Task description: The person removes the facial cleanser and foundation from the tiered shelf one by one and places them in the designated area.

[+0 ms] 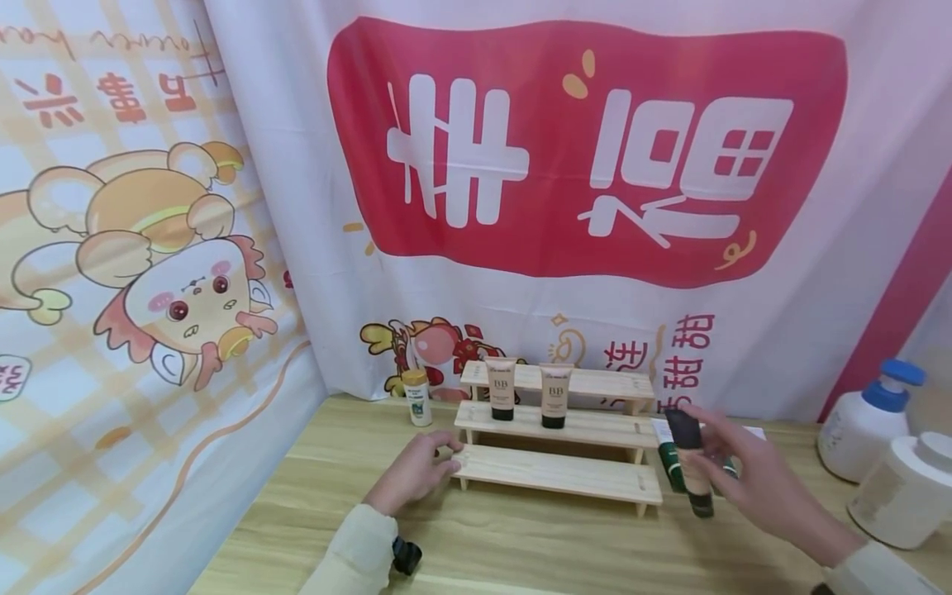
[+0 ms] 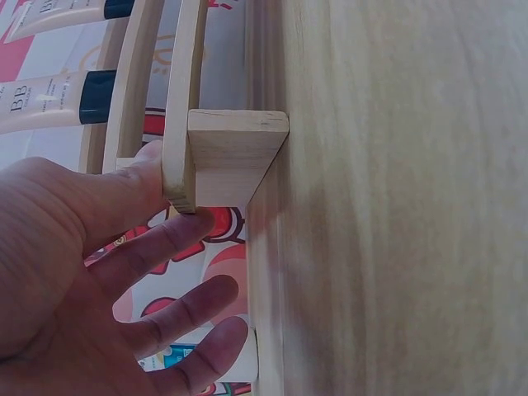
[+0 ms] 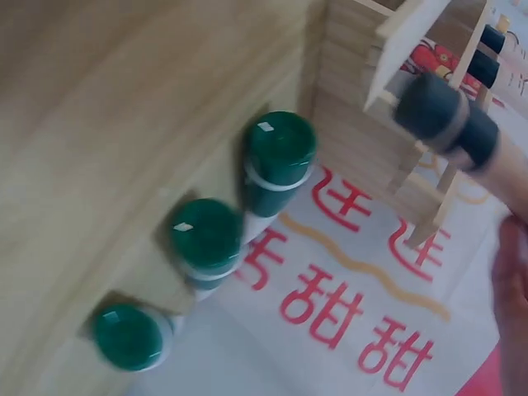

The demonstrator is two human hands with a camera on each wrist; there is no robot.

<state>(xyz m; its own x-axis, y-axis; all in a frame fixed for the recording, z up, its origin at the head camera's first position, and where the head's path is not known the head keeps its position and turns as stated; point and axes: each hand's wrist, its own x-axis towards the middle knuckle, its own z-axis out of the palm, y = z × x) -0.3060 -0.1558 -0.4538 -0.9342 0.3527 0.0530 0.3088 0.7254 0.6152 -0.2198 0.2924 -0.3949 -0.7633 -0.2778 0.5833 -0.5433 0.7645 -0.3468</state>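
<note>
A three-tier wooden display rack [image 1: 554,476] stands on the table. My left hand [image 1: 416,469] pinches the left end of its lowest shelf; in the left wrist view the thumb lies on the board and the index finger touches its edge. Two beige BB cream tubes [image 1: 502,395] stand on their black caps on the middle shelf. Right of the rack, my right hand [image 1: 759,481] holds a beige cosmetic tube [image 1: 695,474], dark at both ends, tilted and off the table. It looks blurred in the right wrist view. Its label cannot be read.
Three green-capped containers [image 3: 282,153] stand in a row right of the rack. A small white bottle with a yellow cap [image 1: 418,402] is at the rack's left. Farther right are a blue-topped pump bottle [image 1: 864,434] and a white jar [image 1: 902,492]. A printed curtain [image 1: 565,306] hangs behind.
</note>
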